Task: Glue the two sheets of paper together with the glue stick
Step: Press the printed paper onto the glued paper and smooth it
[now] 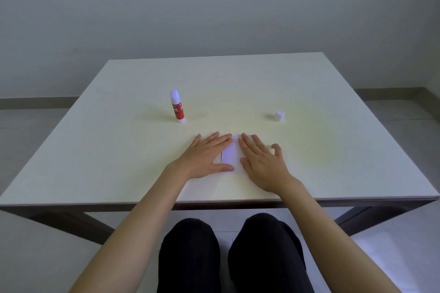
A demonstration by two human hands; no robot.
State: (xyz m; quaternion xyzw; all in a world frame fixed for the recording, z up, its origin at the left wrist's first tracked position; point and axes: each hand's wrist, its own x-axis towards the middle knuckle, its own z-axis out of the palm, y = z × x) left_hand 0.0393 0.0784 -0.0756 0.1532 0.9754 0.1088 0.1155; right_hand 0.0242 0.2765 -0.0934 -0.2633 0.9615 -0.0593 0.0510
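A white cap (280, 116) sits alone on the far right part of the desk (95, 150), well apart from everything else. On the far left stands the glue stick (177, 107), upright, red-bodied with a white label print too blurred to read, its pale glue tip bare at the top. Neither thing lies in the way of the hands; the stretch of desk between them is bare.

The paper (229, 156) lies flat near the front middle of the desk, white and hard to tell from the pale surface; only a bright strip shows between the hands, so whether one sheet or two lie there cannot be told. The left hand (207, 157) rests palm down on its left part, fingers (214, 141) stretched flat and close together, thumb along the near edge. The right hand (260, 162) lies palm down on its right part, fingers spread flat, little finger raised a bit. Neither hand grasps anything.

The desk's near edge runs just behind the wrists. Wide open surface lies left, right and far of the paper.
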